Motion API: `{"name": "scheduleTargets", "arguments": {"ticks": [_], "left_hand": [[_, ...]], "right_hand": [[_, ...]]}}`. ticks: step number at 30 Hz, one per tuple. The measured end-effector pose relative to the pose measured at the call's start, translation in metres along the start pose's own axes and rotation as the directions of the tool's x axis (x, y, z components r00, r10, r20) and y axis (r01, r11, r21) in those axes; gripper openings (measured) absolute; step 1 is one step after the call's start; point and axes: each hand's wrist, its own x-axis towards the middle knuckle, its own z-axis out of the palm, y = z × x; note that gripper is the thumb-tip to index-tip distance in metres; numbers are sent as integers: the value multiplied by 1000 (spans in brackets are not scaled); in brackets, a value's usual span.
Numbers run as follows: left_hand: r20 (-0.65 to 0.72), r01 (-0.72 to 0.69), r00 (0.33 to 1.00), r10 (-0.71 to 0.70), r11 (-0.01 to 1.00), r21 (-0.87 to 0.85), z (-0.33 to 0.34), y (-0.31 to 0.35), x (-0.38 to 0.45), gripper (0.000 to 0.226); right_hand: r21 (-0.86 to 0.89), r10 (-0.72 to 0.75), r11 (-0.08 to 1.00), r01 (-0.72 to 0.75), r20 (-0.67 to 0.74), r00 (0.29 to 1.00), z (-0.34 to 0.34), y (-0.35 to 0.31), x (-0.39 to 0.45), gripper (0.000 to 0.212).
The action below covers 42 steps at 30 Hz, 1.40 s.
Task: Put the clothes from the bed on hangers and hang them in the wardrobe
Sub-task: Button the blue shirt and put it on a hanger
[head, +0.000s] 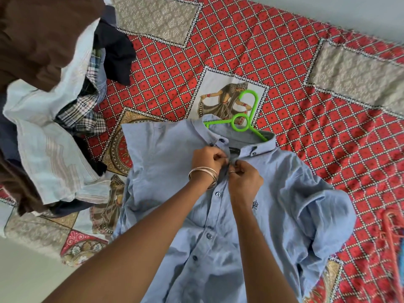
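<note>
Blue cotton button-down shirt (251,215), long-sleeved, small dark crest on the chest, laid front-up across the bed with collar pointing away from the viewer; dark buttons run down the placket. Bright green plastic hanger (243,115) sits inside the collar, its hook and neck loop showing above the neckline, one arm visible at each side of the collar opening. Left hand (206,159), silver bangles at the wrist, fingers curled and pinching the placket just below the collar. Right hand (243,177), ring on one finger, fingers curled and pinching the opposite placket edge; the two hands touch at the top button. Red patchwork bedspread (295,68) with diamond print, beige panels and a dancer motif beneath the hanger hook. Heap of mixed clothes (54,101) at the left: brown, pale striped, plaid and navy pieces. Pink plastic hanger (391,232) at the right edge, partly cut off
</note>
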Motion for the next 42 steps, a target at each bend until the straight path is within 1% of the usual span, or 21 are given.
{"name": "scheduleTargets", "arguments": {"ticks": [3,4,7,11,13,15,17,20,22,25,28,30,32,34,37,39,42], "left_hand": [[11,28,1000,-27,995,-96,-3,0,-4,11],[14,32,999,-31,994,-109,-4,0,-5,11],[35,32,999,-28,991,-131,-7,1,-7,12],[43,49,998,-43,989,-139,-9,3,-8,11],[34,50,998,-46,988,-143,-9,4,-8,11],[32,58,998,-54,988,-144,-8,5,-6,10],[48,45,998,-41,995,-91,-9,5,-5,11],[91,-11,996,17,998,-63,-11,7,-5,11],[118,-52,992,53,999,-10,-13,9,-5,13],[141,-69,988,60,996,57,-17,10,-4,13],[164,-21,986,11,998,61,-17,10,-4,20],[152,16,988,-24,998,55,-15,14,-5,22],[117,62,991,-70,995,75,-12,19,-3,18],[105,98,988,-112,986,136,-10,25,1,16],[82,62,993,-80,978,200,-5,28,3,17],[63,30,997,-45,974,225,-2,27,2,19],[57,15,998,-24,987,157,-1,19,4,18]], "right_hand": [[-41,-102,994,104,61,993,3,1,0,27],[-54,-124,990,128,83,989,3,0,0,27],[-78,-140,986,149,114,984,1,-1,1,12],[-57,-153,984,167,196,969,-8,-1,3,11],[-37,-158,984,175,272,949,-15,1,8,15],[25,-114,993,112,355,928,-19,4,13,25],[144,-50,990,-10,408,912,-21,6,18,29],[268,26,951,-157,434,900,-26,4,23,24],[320,76,917,-239,448,891,-26,2,24,20],[312,117,913,-262,415,902,-24,0,23,17],[255,132,940,-224,335,933,-18,1,20,14],[195,103,968,-158,264,959,-13,3,16,18],[169,64,980,-102,214,975,-7,7,11,7],[185,58,979,-88,160,985,-5,6,5,6],[169,17,985,-31,83,996,-7,-1,-2,4],[176,12,984,-21,56,998,-6,-2,-2,2],[225,44,972,-62,82,996,-3,1,-1,5]]}}
